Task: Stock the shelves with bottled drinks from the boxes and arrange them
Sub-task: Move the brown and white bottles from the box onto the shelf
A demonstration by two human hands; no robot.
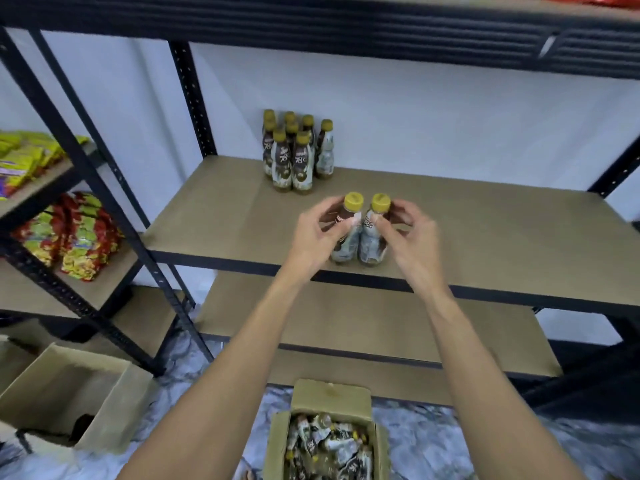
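Gripping left bottle (347, 239) with left grip (317, 237), right bottle (372, 242) with right grip (407, 237); both stand upright, side by side, near shelf (485, 237) front edge.

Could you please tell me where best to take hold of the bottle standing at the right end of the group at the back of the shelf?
Grip the end bottle round its middle, coming from the right: it stands upright, that side is free, and the other bottles crowd its left.

The left hand (320, 233) and right hand (403, 230) are each gripping an upright bottle (346, 230), side by side near the shelf (485, 237) edge.
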